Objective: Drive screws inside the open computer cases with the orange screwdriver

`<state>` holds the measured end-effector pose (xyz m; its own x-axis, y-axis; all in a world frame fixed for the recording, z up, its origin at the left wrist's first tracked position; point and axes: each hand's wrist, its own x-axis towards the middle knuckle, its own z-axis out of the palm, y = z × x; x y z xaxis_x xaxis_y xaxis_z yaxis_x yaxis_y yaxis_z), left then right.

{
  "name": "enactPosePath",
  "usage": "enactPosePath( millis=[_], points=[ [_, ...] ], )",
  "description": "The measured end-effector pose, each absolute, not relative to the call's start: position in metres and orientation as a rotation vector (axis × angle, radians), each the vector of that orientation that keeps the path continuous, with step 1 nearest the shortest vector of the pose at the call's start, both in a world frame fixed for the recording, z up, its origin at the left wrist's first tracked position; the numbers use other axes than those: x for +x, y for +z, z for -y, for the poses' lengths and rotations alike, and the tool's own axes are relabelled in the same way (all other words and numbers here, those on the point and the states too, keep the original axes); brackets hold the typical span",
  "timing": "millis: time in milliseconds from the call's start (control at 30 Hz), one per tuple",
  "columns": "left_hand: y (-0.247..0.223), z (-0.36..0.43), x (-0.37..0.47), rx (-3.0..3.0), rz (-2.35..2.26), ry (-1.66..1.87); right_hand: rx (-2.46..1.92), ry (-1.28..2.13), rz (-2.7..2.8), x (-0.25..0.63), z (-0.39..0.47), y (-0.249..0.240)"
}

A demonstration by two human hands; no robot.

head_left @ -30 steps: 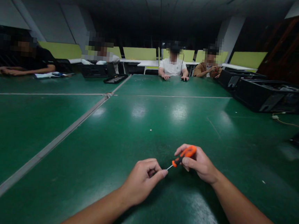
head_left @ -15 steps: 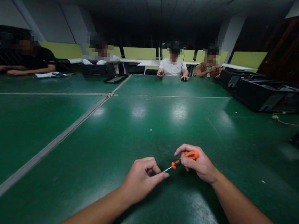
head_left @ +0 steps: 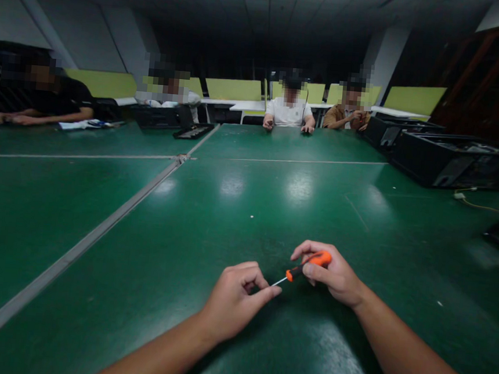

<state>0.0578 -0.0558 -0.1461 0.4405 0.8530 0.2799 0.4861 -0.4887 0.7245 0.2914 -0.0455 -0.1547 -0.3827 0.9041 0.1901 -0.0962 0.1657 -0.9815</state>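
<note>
An orange and black screwdriver [head_left: 322, 258] is held between my two hands over the green table [head_left: 174, 244]. Thumb and fingers of my right hand [head_left: 331, 275] are closed on its handle, with the index finger raised along the far side. My left hand [head_left: 240, 297] pinches the end of the thin metal shaft [head_left: 279, 281] between thumb and fingertips, so the tip is hidden. The shaft slants down to the left, from the handle to my left fingers.
Black computer cases [head_left: 426, 159] stand at the right, near a thin cable [head_left: 461, 195]. Another black case [head_left: 157, 116] and a dark tray [head_left: 193, 131] lie at the far left. Several people sit across the table. A grey seam [head_left: 97, 231] crosses the left side.
The screwdriver handle has turned slightly about its length, showing a different part of its orange and black pattern. Both hands have stayed in nearly the same place.
</note>
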Motion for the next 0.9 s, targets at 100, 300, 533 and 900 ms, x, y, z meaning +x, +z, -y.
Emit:
enactPosePath(
  millis=[100,300,533,900],
  points=[
    [-0.142,0.058,0.059,2.203,-1.049,0.816,-0.807,1.383,1.494,0.292,0.045,-0.157],
    [-0.146,0.059,0.056,2.264,-1.07,0.875,-0.776,1.382,1.558,0.293,0.045,-0.154],
    [-0.147,0.058,0.055,2.249,-1.046,0.849,-0.801,1.367,1.549,0.292,0.046,-0.155],
    [-0.142,0.059,0.056,2.233,-1.106,0.797,-0.862,1.403,1.531,0.285,0.05,-0.145]
  ],
)
